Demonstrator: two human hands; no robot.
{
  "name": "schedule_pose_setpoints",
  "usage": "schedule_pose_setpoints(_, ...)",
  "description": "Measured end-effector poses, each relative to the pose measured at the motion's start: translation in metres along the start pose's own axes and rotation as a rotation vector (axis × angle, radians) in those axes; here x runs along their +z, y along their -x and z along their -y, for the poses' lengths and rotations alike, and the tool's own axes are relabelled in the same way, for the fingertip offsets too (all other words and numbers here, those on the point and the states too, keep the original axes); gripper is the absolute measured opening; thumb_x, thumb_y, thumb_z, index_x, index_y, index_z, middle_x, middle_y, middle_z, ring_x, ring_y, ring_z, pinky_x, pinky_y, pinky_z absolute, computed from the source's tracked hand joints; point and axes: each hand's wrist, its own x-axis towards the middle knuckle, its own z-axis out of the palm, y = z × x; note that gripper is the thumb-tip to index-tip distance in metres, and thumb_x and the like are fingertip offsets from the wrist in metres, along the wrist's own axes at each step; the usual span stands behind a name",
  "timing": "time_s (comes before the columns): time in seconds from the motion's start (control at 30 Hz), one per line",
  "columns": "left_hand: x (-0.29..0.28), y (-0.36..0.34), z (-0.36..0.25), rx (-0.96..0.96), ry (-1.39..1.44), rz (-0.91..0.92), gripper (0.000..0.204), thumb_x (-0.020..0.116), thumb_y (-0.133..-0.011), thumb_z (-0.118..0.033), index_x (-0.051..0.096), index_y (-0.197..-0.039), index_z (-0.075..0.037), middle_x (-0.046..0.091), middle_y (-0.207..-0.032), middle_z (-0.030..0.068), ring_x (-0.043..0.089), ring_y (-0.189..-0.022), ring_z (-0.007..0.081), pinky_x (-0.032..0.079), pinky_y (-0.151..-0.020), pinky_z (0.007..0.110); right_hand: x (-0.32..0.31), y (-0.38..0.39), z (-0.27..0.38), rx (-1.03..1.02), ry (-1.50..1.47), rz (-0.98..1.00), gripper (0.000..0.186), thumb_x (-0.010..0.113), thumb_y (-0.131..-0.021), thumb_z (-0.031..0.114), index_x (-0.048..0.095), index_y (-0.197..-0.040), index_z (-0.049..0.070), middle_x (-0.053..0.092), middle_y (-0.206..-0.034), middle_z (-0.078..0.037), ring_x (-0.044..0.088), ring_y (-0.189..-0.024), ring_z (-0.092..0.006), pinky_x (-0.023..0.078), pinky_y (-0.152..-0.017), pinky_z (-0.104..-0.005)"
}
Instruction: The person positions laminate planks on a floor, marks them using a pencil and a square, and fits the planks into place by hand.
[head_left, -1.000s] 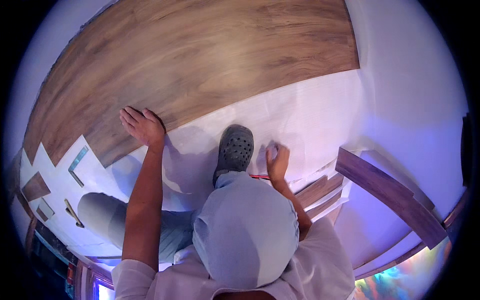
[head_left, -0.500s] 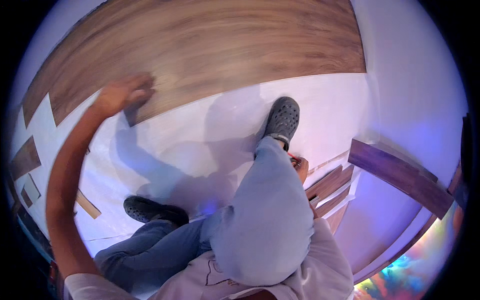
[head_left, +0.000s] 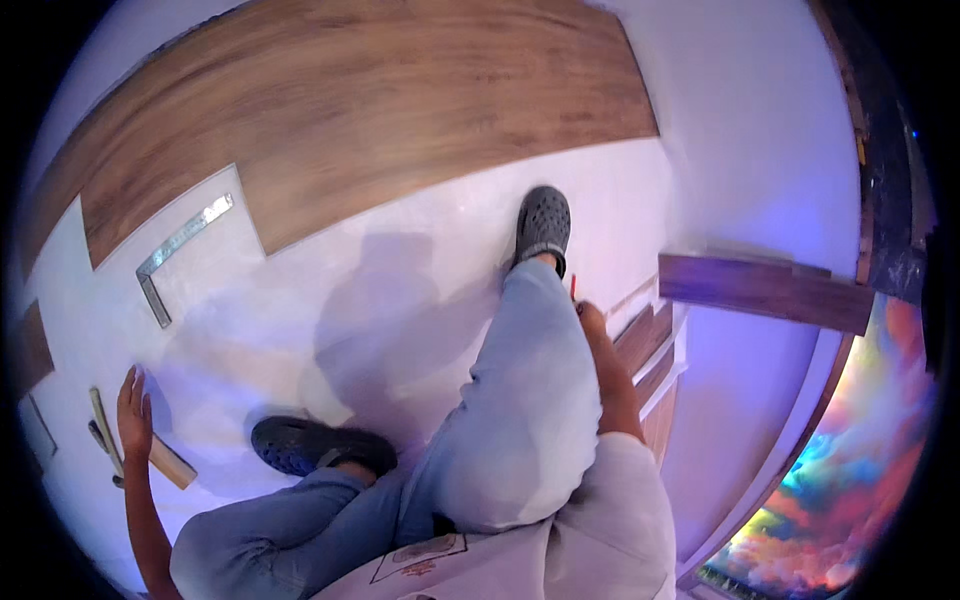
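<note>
My left hand (head_left: 135, 415) is at the far left, fingers stretched out and holding nothing that shows. Beside it lie a tool with a long pale handle (head_left: 103, 420) and dark parts, its kind unclear, and a short strip of wood (head_left: 173, 463). My right hand (head_left: 592, 318) is partly hidden behind my raised knee. From its closed fingers a thin red stick (head_left: 573, 287), pencil-like, points up. A metal carpenter's square (head_left: 185, 240) rests on the white floor, next to the stepped edge of the laid wood-look planks (head_left: 400, 110).
Loose brown planks (head_left: 645, 340) lie to the right of my right arm. One dark plank (head_left: 765, 292) sticks out crosswise near the wall. A brightly coloured panel (head_left: 820, 470) stands at lower right. My dark clogs (head_left: 545, 225) are on the white sheet (head_left: 450, 220).
My left hand has drawn back from the plank edge toward the tool at lower left. The carpenter's square now shows clearly. My view has shifted; the right hand keeps the red stick.
</note>
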Motion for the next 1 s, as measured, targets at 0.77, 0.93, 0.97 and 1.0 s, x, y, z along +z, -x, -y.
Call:
schedule_pose_setpoints(0.77, 0.053, -0.063, -0.035, 0.065, -0.382, -0.496, 0.056, 0.056, -0.107, -0.043, 0.052, -0.153, -0.011, 0.047, -0.155, 0.0271, 0.059, -0.128, 0.0446, 0.052, -0.103, 0.055, -0.009, 0.067, 0.137, 0.347, -0.244, -0.286, 0.056, 0.071, -0.092, 0.042, 0.058, -0.121, -0.003, 0.064, -0.117, -0.030, 0.068, -0.107, -0.0457, 0.056, -0.092, -0.0519)
schedule_pose_setpoints(0.93, 0.066, -0.066, -0.013, -0.113, -0.210, -0.411, 0.060, 0.044, -0.111, -0.046, 0.048, -0.156, -0.007, 0.041, -0.162, 0.0254, 0.046, -0.143, 0.0440, 0.038, -0.117, 0.054, -0.001, 0.067, 0.143, 0.418, -0.123, -0.247, 0.083, 0.074, -0.086, 0.062, 0.052, -0.140, 0.004, 0.060, -0.126, -0.029, 0.066, -0.113, -0.0450, 0.056, -0.096, -0.0509)
schedule_pose_setpoints(0.97, 0.070, -0.065, -0.013, -0.147, -0.166, -0.360, 0.061, 0.040, -0.112, -0.046, 0.047, -0.156, -0.005, 0.039, -0.163, 0.0256, 0.042, -0.147, 0.0436, 0.034, -0.120, 0.053, 0.001, 0.071, 0.130, 0.426, -0.146, -0.212, 0.085, 0.075, -0.084, 0.063, 0.051, -0.142, 0.005, 0.061, -0.126, -0.029, 0.066, -0.113, -0.0452, 0.055, -0.097, -0.0508)
schedule_pose_setpoints(1.0, 0.074, -0.062, -0.011, -0.109, -0.095, -0.358, 0.062, 0.040, -0.112, -0.047, 0.050, -0.154, -0.004, 0.041, -0.161, 0.0267, 0.041, -0.147, 0.0444, 0.033, -0.122, 0.053, 0.009, 0.071, 0.116, 0.430, -0.169, -0.174, 0.088, 0.075, -0.083, 0.063, 0.050, -0.144, 0.005, 0.061, -0.126, -0.030, 0.066, -0.113, -0.0454, 0.055, -0.098, -0.0507)
